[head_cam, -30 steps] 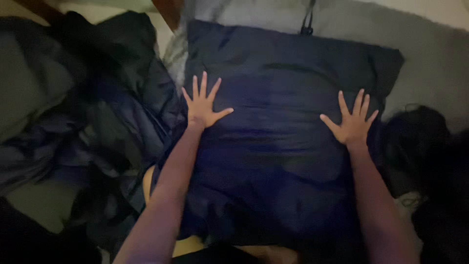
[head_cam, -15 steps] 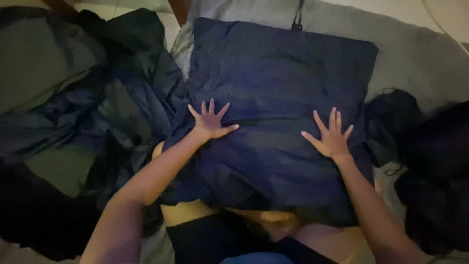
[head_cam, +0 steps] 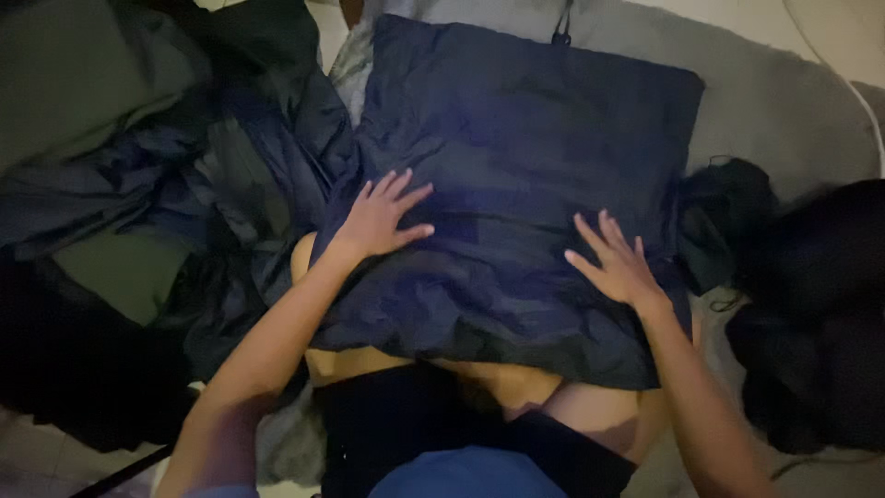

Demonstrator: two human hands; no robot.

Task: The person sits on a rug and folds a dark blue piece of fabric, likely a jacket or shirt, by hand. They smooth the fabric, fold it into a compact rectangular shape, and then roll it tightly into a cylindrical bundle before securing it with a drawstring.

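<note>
The left hand (head_cam: 383, 219) lies flat, fingers spread, gripping nothing, on a dark blue folded garment (head_cam: 516, 184); the right hand (head_cam: 616, 263) presses flat the same way near its right side. The garment is thin, crinkly fabric, roughly square, spread over the person's lap and onto a grey blanket (head_cam: 784, 101). Its lower edge droops over the knees, hiding what lies beneath. A rumpled heap of dark clothing (head_cam: 184, 175) crowds the left edge; a black bundle (head_cam: 820, 304) on the right is too dark to make out. Bare blanket shows above.
</note>
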